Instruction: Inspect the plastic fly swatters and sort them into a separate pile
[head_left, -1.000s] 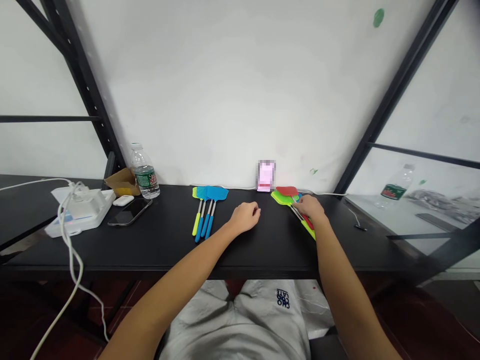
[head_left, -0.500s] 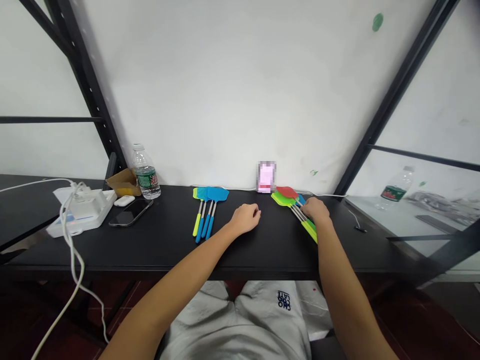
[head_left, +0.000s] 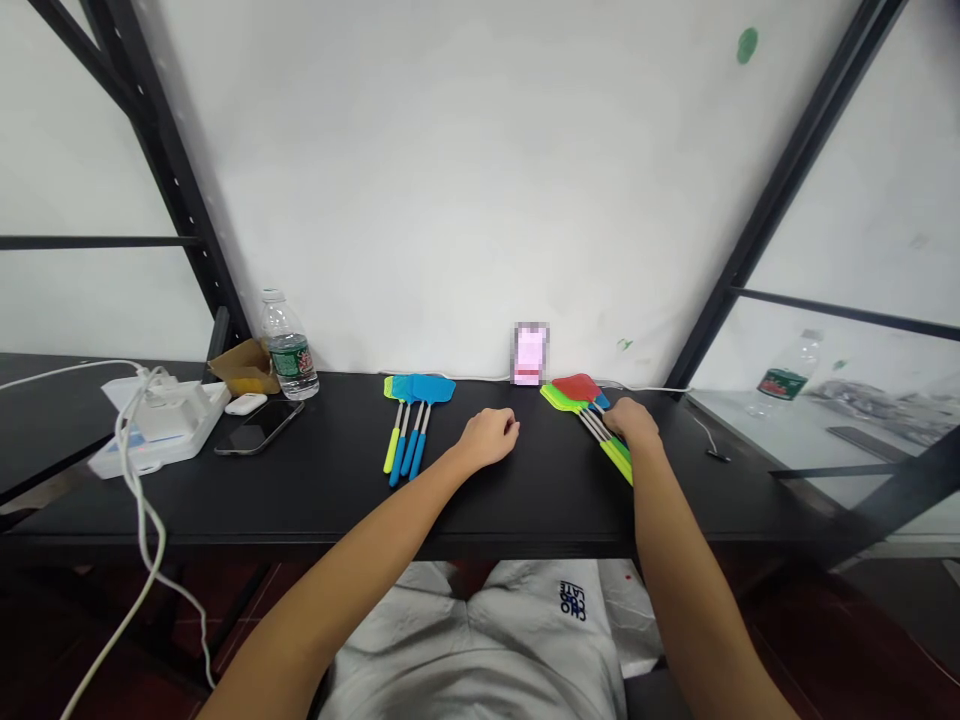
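Note:
My right hand (head_left: 634,422) rests closed on the handles of a pile of fly swatters (head_left: 576,394) with red, green and blue heads, at the right of the black table (head_left: 315,495). My left hand (head_left: 489,437) lies loosely curled on the table's middle, holding nothing. To its left lie several blue and yellow-green fly swatters (head_left: 415,408) side by side, heads toward the wall.
A pink blurred object (head_left: 530,353) stands at the wall. A water bottle (head_left: 288,346), brown box (head_left: 241,367), earbud case (head_left: 245,403), phone (head_left: 259,427) and a white power strip (head_left: 161,420) with cables sit at the left. Another bottle (head_left: 782,376) stands beyond the right frame.
My right hand has slid a little right along the swatter handles, and the red swatter head has lifted slightly. My left hand has not moved.

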